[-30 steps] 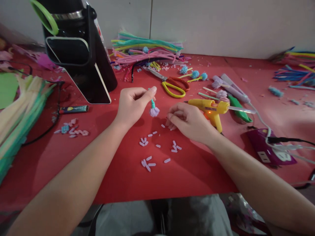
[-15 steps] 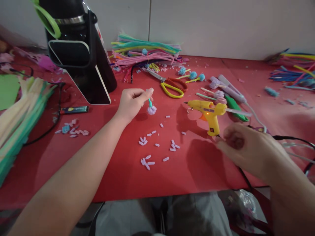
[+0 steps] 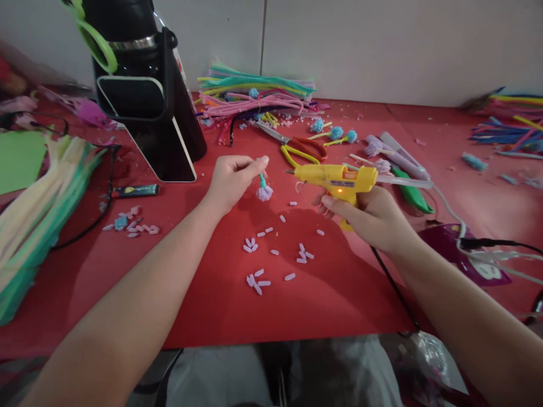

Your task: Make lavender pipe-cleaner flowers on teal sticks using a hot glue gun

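Note:
Pinched between the thumb and fingers of my left hand (image 3: 235,180) is the green stem of a small pipe-cleaner flower (image 3: 264,192), its lilac head hanging down. My right hand (image 3: 373,217) is wrapped around the handle of a yellow glue gun (image 3: 335,178), whose small light glows orange. The nozzle points left toward the flower, apart from it. A clear glue stick (image 3: 405,181) juts from the gun's back. Below the hands, several short lilac pipe-cleaner pieces (image 3: 258,282) lie scattered on the red table (image 3: 220,316).
Scissors (image 3: 297,148) with red and yellow handles lie behind the glue gun. A black bottle (image 3: 186,113) with a phone (image 3: 156,147) leaning on it stands back left. Pipe-cleaner bundles (image 3: 258,85) lie along the wall. Cream and green pipe cleaners (image 3: 46,198) spread at left. A black cord (image 3: 394,282) trails right.
My right hand has closed around the glue gun's handle and brought the gun left, nearer the flower. My left hand still holds the flower in about the same place.

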The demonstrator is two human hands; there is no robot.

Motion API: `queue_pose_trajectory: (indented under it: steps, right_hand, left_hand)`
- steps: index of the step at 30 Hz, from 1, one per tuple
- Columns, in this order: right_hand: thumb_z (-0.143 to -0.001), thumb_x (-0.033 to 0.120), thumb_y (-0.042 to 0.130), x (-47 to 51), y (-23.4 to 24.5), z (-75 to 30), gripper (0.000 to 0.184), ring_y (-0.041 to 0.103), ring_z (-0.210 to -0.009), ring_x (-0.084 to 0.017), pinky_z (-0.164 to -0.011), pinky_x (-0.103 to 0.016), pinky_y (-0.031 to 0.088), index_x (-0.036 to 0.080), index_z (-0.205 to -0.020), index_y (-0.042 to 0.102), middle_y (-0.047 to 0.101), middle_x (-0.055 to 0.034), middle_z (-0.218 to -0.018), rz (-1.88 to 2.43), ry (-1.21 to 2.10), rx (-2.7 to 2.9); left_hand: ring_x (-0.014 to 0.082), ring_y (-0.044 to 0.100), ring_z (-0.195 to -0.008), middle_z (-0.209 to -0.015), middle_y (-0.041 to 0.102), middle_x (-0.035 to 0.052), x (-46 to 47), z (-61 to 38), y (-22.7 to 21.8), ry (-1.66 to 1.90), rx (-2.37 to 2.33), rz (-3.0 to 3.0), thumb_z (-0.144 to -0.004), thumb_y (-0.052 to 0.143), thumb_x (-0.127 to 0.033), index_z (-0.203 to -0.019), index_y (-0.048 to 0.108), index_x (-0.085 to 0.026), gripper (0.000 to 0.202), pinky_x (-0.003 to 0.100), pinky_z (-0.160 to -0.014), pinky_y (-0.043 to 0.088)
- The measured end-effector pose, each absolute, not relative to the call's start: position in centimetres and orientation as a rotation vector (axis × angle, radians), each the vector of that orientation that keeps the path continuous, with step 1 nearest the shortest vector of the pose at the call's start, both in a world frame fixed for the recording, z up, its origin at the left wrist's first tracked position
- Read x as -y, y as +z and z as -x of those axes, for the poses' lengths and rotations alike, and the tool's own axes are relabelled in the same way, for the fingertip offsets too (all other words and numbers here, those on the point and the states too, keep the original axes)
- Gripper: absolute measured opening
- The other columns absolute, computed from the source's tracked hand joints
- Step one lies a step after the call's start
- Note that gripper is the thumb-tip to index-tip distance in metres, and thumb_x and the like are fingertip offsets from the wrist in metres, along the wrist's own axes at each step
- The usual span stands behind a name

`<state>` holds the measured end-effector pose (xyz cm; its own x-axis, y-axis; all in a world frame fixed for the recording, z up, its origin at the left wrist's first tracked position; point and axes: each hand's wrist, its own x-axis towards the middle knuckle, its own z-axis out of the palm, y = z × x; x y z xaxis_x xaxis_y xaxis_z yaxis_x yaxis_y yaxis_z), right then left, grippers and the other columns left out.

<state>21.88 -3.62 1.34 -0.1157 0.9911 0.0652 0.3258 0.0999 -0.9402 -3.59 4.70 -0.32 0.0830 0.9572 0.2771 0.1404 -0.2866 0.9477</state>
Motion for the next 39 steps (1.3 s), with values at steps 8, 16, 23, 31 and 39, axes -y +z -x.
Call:
queue_pose_trajectory:
  steps: [8,16,23,31,39]
  right_hand:
    - [-0.091,0.046,0.067,4.6,0.8,-19.6,0.03,0.054,-0.059,-0.013,-0.053,-0.027,0.042,0.019,-0.076,0.064,0.061,-0.0015,-0.068,1.347,1.177,1.6]
    - [-0.092,0.043,0.065,4.4,0.5,-19.6,0.028,0.049,-0.06,-0.013,-0.055,-0.027,0.039,0.02,-0.077,0.061,0.055,0.0003,-0.066,1.325,1.15,1.654]
    - [-0.094,0.047,0.063,4.1,0.1,-19.7,0.034,0.045,-0.058,-0.011,-0.054,-0.027,0.035,0.02,-0.074,0.058,0.051,0.0021,-0.064,1.34,1.143,1.703]
    - [-0.095,0.047,0.062,4.2,0.2,-19.8,0.036,0.042,-0.056,-0.01,-0.052,-0.027,0.033,0.02,-0.073,0.054,0.048,0.0035,-0.063,1.331,1.144,1.733]
    - [-0.096,0.046,0.061,4.2,-0.1,-19.8,0.032,0.04,-0.056,-0.01,-0.052,-0.026,0.031,0.02,-0.079,0.058,0.045,0.0042,-0.064,1.316,1.152,1.743]
  left_hand:
    - [0.0081,0.027,-0.05,-0.048,0.031,-0.0049,-4.7,3.5,-0.5,1.283,-1.157,-1.583,-0.083,0.074,-0.044,-0.046,0.047,-0.018,0.053,0.029,-0.052,0.021]
    - [0.0078,0.027,-0.05,-0.049,0.031,-0.0048,-4.6,3.4,-0.3,1.259,-1.176,-1.6,-0.084,0.074,-0.04,-0.046,0.045,-0.017,0.053,0.029,-0.053,0.022]
    - [0.0082,0.027,-0.052,-0.05,0.03,-0.0048,-4.6,3.4,-0.5,1.251,-1.17,-1.625,-0.084,0.073,-0.042,-0.047,0.046,-0.017,0.052,0.029,-0.053,0.023]
    - [0.0082,0.027,-0.05,-0.049,0.031,-0.0047,-4.5,3.4,-0.5,1.248,-1.187,-1.626,-0.084,0.073,-0.044,-0.046,0.045,-0.018,0.053,0.03,-0.053,0.022]
    - [0.0083,0.03,-0.05,-0.048,0.035,-0.0042,-4.5,3.4,-0.4,1.25,-1.192,-1.628,-0.084,0.072,-0.042,-0.046,0.049,-0.017,0.051,0.029,-0.052,0.023]
